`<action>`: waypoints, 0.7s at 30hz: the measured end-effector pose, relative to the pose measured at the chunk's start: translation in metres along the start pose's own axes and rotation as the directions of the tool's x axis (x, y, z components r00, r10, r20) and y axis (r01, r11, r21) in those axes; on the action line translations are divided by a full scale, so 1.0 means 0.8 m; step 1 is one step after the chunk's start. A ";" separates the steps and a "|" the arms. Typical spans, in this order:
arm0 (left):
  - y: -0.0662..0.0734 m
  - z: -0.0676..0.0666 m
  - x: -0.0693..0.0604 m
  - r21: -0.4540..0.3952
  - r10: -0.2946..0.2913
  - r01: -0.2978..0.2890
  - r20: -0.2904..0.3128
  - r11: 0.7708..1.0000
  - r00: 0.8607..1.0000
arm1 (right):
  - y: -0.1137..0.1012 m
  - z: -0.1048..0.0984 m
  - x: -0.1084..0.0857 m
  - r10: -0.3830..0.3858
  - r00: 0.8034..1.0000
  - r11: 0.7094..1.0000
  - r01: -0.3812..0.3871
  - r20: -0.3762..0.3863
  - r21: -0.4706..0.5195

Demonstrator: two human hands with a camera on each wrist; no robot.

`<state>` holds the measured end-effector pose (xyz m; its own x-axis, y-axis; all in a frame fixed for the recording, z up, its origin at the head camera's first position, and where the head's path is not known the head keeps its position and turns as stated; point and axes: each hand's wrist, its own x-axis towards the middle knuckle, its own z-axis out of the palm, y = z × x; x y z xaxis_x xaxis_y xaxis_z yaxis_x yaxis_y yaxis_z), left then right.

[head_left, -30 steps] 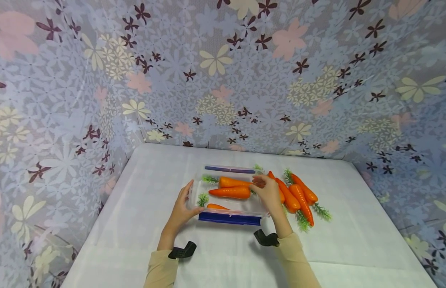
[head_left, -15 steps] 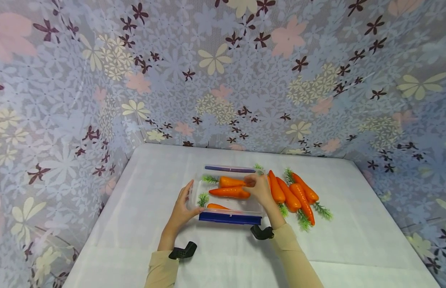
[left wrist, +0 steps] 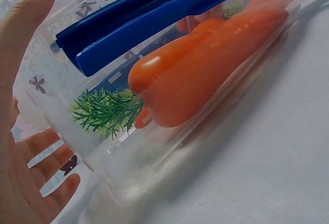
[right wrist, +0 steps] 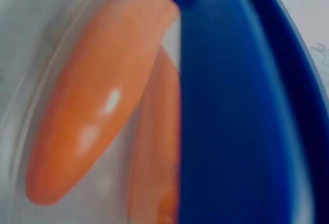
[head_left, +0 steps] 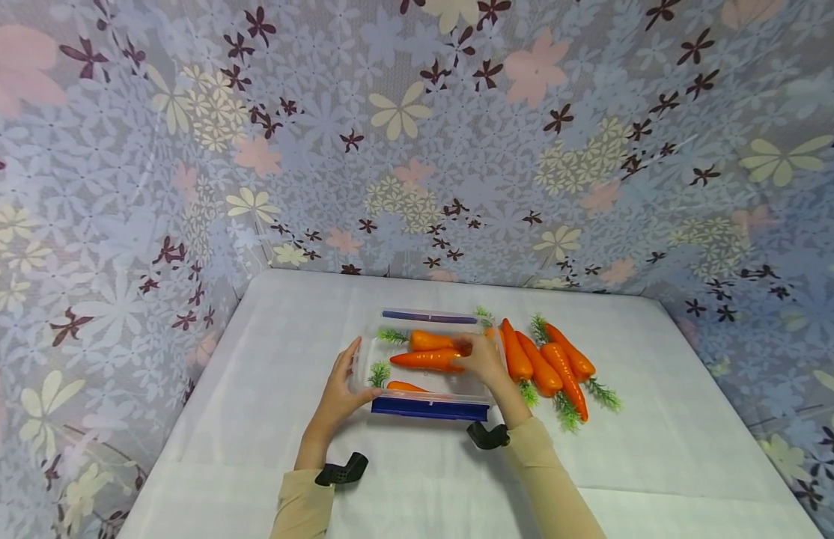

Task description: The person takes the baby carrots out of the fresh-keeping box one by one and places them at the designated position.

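Note:
A clear plastic container (head_left: 417, 397) with blue clip flaps stands on the white-covered table, with several orange carrots inside. My left hand (head_left: 339, 385) rests against its left end, the thumb at the front corner and the fingers spread along the side. In the left wrist view those fingers (left wrist: 51, 165) are fairly straight. Inside the container my right hand (head_left: 483, 359) pinches the thick end of the middle carrot (head_left: 424, 360), whose tip points left. Behind it lies another carrot (head_left: 427, 340), and a third carrot (head_left: 405, 387) is partly hidden at the front wall.
Several carrots lie to the right of the container, among them a carrot (head_left: 516, 352) close to its right wall and an outer carrot (head_left: 570, 355). A blue clip flap (right wrist: 231, 111) fills much of the right wrist view. Floral fabric (head_left: 417, 150) hangs behind the table.
My right hand has moved left and slightly forward-down from the container's right end onto the middle carrot. The left hand has stayed at the left end.

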<state>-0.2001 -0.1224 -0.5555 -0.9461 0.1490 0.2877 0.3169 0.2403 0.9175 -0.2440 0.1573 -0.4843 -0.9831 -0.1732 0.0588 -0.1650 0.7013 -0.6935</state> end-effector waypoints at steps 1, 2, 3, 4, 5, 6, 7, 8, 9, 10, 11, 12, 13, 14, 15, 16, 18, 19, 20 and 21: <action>0.000 0.000 0.000 -0.005 -0.003 0.003 0.000 1.000 1.000 | 0.001 0.001 0.000 0.011 1.000 1.000 -0.011 0.012 0.003; 0.000 0.000 0.000 -0.003 -0.004 0.004 0.000 1.000 1.000 | 0.001 0.001 0.001 0.015 1.000 1.000 -0.015 0.021 -0.008; 0.000 0.000 0.000 -0.003 -0.005 0.005 0.001 1.000 1.000 | 0.001 0.001 0.001 0.018 0.999 1.000 -0.018 0.030 -0.018; 0.000 0.000 0.000 -0.006 -0.006 0.006 0.002 1.000 1.000 | 0.002 0.002 0.001 0.021 0.999 0.999 -0.020 0.039 -0.030; 0.000 0.000 0.001 -0.006 -0.008 0.008 0.003 1.000 1.000 | 0.002 0.002 0.001 0.027 0.999 0.999 -0.026 0.047 -0.037; 0.000 0.000 0.001 -0.010 -0.010 0.010 0.004 1.000 1.000 | 0.002 0.002 0.001 0.033 0.998 0.999 -0.031 0.050 -0.045; 0.000 0.000 0.001 -0.016 -0.013 0.013 0.007 1.000 1.000 | 0.002 0.003 0.001 0.037 0.998 0.998 -0.035 0.052 -0.052; 0.000 0.000 0.001 -0.022 -0.016 0.016 0.009 1.000 1.000 | 0.002 0.003 0.001 0.041 0.998 0.998 -0.037 0.054 -0.058; 0.000 0.000 0.001 -0.028 -0.018 0.018 0.011 0.999 1.000 | 0.003 0.003 0.001 0.043 0.997 0.997 -0.040 0.057 -0.059; 0.000 0.000 0.001 -0.036 -0.018 0.019 0.012 0.999 1.000 | 0.003 0.003 0.001 0.046 0.997 0.997 -0.042 0.059 -0.063; 0.000 0.000 0.000 -0.041 -0.020 0.021 0.013 0.999 1.000 | 0.003 0.003 0.001 0.048 0.997 0.997 -0.043 0.061 -0.068; 0.000 0.000 0.000 -0.048 -0.021 0.022 0.013 0.999 1.000 | 0.003 0.003 0.001 0.043 0.997 0.996 -0.038 0.063 -0.080; 0.000 0.000 0.000 -0.051 -0.024 0.024 0.014 0.998 1.000 | 0.004 0.003 0.001 0.039 0.997 0.995 -0.033 0.066 -0.092; 0.000 0.000 0.000 -0.048 -0.025 0.026 0.014 0.999 1.000 | 0.004 0.003 0.001 0.041 0.997 0.995 -0.034 0.070 -0.097; 0.000 0.000 0.000 -0.042 -0.027 0.028 0.014 0.999 1.000 | 0.004 0.003 0.001 0.037 0.997 0.994 -0.029 0.074 -0.106; 0.001 0.000 0.000 -0.038 -0.030 0.031 0.014 0.999 0.999 | 0.005 0.003 0.000 0.034 0.997 0.993 -0.025 0.076 -0.113; 0.002 0.000 0.000 -0.027 -0.035 0.035 0.013 0.999 0.999 | 0.005 0.004 0.000 0.022 0.996 0.992 -0.012 0.083 -0.123; 0.003 0.000 -0.001 -0.025 -0.039 0.039 0.012 0.999 0.999 | 0.006 0.004 0.000 0.019 0.996 0.993 -0.009 0.087 -0.118; 0.004 -0.001 -0.001 -0.023 -0.042 0.042 0.011 0.999 0.999 | 0.006 0.004 0.000 0.016 0.996 0.993 -0.005 0.090 -0.117; 0.005 -0.001 -0.001 -0.023 -0.043 0.043 0.010 0.999 0.999 | 0.007 0.004 0.000 0.013 0.996 0.993 -0.002 0.092 -0.116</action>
<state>-0.1978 -0.1220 -0.5519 -0.9581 0.1479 0.2452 0.2739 0.2239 0.9353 -0.2445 0.1586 -0.4903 -0.9737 -0.2271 -0.0162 -0.1711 0.7771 -0.6057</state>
